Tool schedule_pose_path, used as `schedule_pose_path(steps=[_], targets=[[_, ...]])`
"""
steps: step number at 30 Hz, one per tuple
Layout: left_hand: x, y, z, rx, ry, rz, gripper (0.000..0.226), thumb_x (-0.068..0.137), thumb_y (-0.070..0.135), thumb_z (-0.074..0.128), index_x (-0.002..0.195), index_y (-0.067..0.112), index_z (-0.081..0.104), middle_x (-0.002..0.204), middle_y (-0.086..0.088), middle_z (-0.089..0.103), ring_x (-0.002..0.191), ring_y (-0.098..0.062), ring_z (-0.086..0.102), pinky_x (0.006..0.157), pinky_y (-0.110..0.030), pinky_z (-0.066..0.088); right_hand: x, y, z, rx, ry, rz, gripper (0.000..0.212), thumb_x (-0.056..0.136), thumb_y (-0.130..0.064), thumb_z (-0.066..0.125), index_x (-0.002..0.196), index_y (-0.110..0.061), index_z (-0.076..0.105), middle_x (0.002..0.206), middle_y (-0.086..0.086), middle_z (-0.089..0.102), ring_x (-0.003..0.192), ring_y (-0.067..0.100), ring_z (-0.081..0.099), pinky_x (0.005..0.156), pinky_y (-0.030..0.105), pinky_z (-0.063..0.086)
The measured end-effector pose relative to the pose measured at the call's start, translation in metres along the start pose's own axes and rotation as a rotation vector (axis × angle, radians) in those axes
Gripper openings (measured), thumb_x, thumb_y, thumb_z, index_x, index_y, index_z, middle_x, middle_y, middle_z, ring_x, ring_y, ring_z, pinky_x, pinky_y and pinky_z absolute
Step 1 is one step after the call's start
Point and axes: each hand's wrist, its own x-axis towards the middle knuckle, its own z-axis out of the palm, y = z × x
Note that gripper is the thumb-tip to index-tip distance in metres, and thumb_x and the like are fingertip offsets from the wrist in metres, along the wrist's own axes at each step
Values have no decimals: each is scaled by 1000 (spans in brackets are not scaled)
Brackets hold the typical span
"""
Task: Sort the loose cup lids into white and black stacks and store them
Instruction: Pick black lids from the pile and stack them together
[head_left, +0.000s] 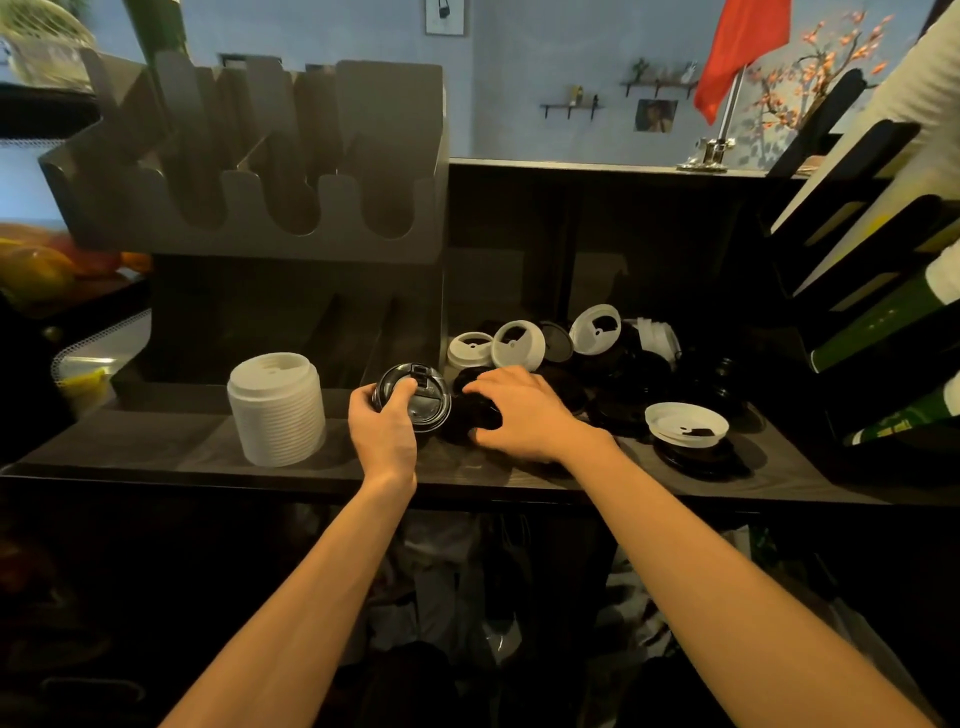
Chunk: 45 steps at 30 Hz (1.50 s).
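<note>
Cup lids handled at the bench's front edge.
A black lid stack (428, 402) is gripped by the left hand (384, 428); loose black lids (485, 415) are covered by the right hand (519, 410); a white lid stack (276, 410) is stood just left.

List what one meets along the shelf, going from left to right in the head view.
Stack of white lids → left hand gripping a black lid → right hand → single white lid at the front → green bottles.
</note>
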Motion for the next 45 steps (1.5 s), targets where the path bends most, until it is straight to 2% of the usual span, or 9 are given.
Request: schedule_pose_path(steps=[3,7,11,17,22,27,30,38,45], targets=[[-1,1,-1,-1,-9,-12,31,91,22,74,117,12,60,111,-6,68,105,-20,68,95,-37,57,13,-5,2,-80,-89,34,73,89,-59,58,151,-28,36,154,2,40,143,25,27,118,42,17],[2,7,-4,-26,-50,-93,21,92,21,73,108,14,62,106,-6,69,99,-18,67,94,-38,56,17,-9,2,-91,-39,6,77,81,-61,64,148,-30,41,140,1,53,133,24,39,116,41,21],[11,13,-15,20,-81,-105,14,89,22,75,94,15,64,101,-6,71,105,-24,68,95,-37,54,19,-5,5,170,54,63,85,74,-67,72,146,-34,40,133,-4,56,126,22,44,108,39,32],[12,10,-30,26,-61,-162,57,84,34,78,135,17,58,125,-5,67,121,-24,60,112,-47,45,16,-2,3,407,129,88,78,72,-69,74,139,-39,45,123,-14,57,122,15,42,108,39,34],[11,12,-29,-2,-38,-168,55,88,30,75,137,16,56,128,-6,65,121,-24,60,112,-46,45,14,-2,3,464,154,106,90,65,-81,68,141,-40,42,122,-15,56,126,17,46,108,45,40],[10,10,-29,33,-38,-158,29,89,28,74,114,23,60,117,-5,68,114,-22,63,109,-46,48,11,-7,-1,390,128,72,97,62,-87,64,142,-35,44,120,-12,58,118,14,51,103,41,45],[12,12,-31,34,-1,-174,47,86,31,75,128,18,59,126,-7,65,118,-25,62,109,-48,48,12,-8,1,477,133,102,104,55,-96,56,140,-37,46,123,-13,58,120,14,53,102,46,49],[16,17,-38,65,-29,-199,65,83,33,76,142,16,54,132,-6,64,123,-26,59,111,-49,45,12,-12,4,408,269,-8,75,73,-77,65,135,-37,49,119,-13,57,121,9,39,113,43,29],[18,14,-35,146,-43,-178,64,92,27,73,148,14,45,136,-6,58,130,-27,53,112,-44,44,10,-11,4,331,332,-61,87,71,-86,57,141,-36,47,120,-15,57,125,10,44,113,32,18]])
